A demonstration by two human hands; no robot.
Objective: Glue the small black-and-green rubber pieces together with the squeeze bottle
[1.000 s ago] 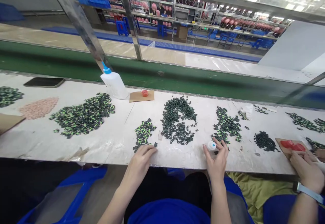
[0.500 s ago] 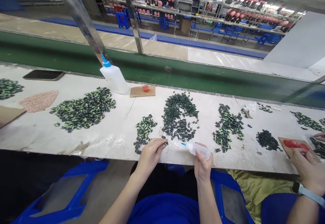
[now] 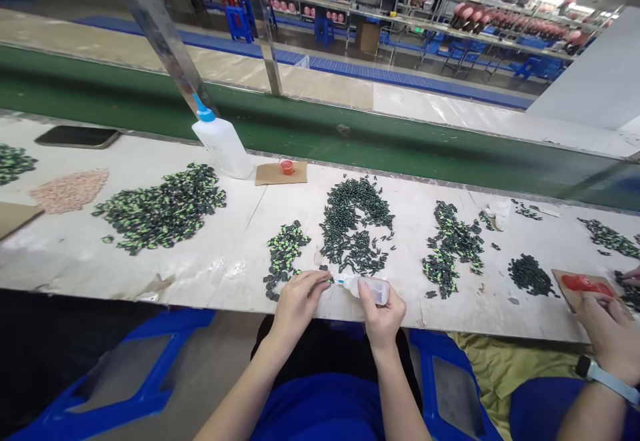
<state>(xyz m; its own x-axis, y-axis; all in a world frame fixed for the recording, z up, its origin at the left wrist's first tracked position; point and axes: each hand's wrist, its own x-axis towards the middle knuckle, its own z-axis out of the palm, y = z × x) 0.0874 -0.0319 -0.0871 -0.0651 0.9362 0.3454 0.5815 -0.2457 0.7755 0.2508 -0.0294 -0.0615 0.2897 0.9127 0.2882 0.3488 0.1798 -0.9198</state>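
Note:
Near the table's front edge, my left hand (image 3: 300, 297) pinches a small black-and-green piece (image 3: 330, 280) between thumb and fingers. My right hand (image 3: 384, 311) is closed round a small clear squeeze bottle (image 3: 371, 290) that lies nearly level. Its thin blue tip points left and reaches the piece at my left fingertips; whether they touch I cannot tell. Just left of my left hand lies a small pile of black-and-green pieces (image 3: 287, 247). Beyond both hands spreads a heap of dark green, rod-like pieces (image 3: 355, 217).
A large white bottle with a blue nozzle (image 3: 223, 147) stands at the back, beside cardboard (image 3: 267, 174) holding a small red cup (image 3: 287, 167). More piles (image 3: 165, 207) lie left and right (image 3: 453, 244). At far right a co-worker's hand (image 3: 607, 324) touches something red (image 3: 583, 283).
My right hand has moved left with the squeeze bottle, bringing its tip to the piece in my left hand. My left hand stays nearly in place. The view has shifted slightly.

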